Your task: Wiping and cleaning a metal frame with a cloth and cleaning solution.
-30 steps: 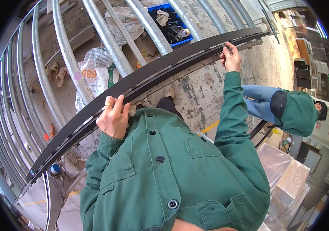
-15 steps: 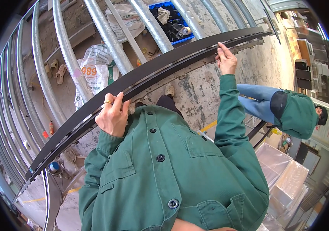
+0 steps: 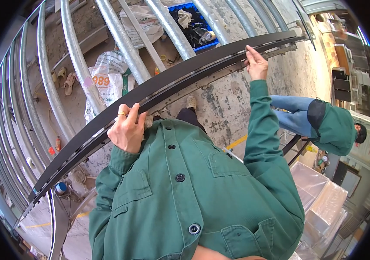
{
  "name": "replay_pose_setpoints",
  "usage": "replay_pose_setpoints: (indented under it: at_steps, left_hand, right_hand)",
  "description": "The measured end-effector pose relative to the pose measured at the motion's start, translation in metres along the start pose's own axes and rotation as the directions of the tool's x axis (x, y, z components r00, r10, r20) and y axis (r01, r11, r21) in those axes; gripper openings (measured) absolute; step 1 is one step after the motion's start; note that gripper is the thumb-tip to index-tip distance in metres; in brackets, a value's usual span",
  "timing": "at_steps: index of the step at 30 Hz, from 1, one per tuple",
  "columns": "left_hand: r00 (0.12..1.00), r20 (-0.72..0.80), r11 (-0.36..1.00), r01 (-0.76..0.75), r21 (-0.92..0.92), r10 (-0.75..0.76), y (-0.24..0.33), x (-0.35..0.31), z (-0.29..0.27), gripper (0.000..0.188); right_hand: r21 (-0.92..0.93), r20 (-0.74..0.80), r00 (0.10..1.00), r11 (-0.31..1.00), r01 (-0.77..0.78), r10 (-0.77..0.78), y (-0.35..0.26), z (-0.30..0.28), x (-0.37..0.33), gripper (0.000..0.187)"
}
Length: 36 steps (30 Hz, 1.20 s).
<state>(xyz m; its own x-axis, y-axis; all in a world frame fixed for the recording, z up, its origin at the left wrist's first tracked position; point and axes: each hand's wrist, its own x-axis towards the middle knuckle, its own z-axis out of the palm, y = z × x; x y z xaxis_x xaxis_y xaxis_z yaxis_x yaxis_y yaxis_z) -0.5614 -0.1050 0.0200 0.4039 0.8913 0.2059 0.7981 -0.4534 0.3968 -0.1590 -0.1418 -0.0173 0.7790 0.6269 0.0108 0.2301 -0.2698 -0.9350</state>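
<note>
A long dark flat strip point(image 3: 172, 70), bowed by the lens, lies across a rack of galvanized metal tubes point(image 3: 126, 39). A narrower dark rail point(image 3: 189, 79) runs along its near side. My left hand point(image 3: 126, 130), with a ring on one finger, curls its fingers over the strip's near edge, left of the middle; its thumb side is partly hidden. Farther right, my right hand point(image 3: 256, 65) has its thumb and forefinger drawn together, fingertips at the strip's near edge. Its other fingers are bent.
Beyond the strip are a blue crate point(image 3: 213, 42) of dark scraps and printed white sacks point(image 3: 107, 78). Clogs point(image 3: 69, 82) lie on the floor. To the right a co-worker in green point(image 3: 334, 128) bends over. Plastic-wrapped boxes point(image 3: 323, 203) stand at lower right.
My right hand has slid slightly to the right along the strip, its fingers straighter. The left hand has stayed in place. The co-worker has shifted a little.
</note>
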Motion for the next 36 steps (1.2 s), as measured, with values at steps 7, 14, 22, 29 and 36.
replay_pose_setpoints:
  at_steps: [7, 14, 22, 29, 36]
  left_hand:
    - [1.000, 0.003, 1.000, 0.002, -0.019, -0.002, -0.001, 0.000, 0.001, 0.028]
    - [1.000, -0.007, 1.000, -0.017, 0.016, 0.017, -0.002, 0.000, 0.002, 0.028]
    - [0.999, -0.041, 1.000, 0.000, -0.017, 0.000, -0.001, 0.002, 0.002, 0.024]
    - [0.999, -0.042, 0.999, -0.012, -0.030, 0.011, -0.002, 0.002, 0.001, 0.024]
    - [1.000, -0.002, 0.999, 0.005, -0.048, -0.006, -0.003, 0.004, 0.003, 0.025]
  right_hand:
    - [-0.032, 0.112, 0.986, 0.992, 0.124, -0.120, -0.022, 0.049, -0.072, 0.022]
    - [0.002, 0.023, 0.998, 0.998, 0.059, -0.059, -0.009, 0.028, -0.037, 0.021]
    - [-0.122, 0.132, 0.976, 0.974, 0.192, -0.175, -0.031, 0.072, -0.107, 0.022]
    - [-0.001, 0.010, 0.992, 0.992, 0.124, -0.124, -0.014, 0.050, -0.065, 0.022]
    - [-0.036, 0.184, 0.974, 0.989, 0.144, -0.135, -0.039, 0.091, -0.131, 0.023]
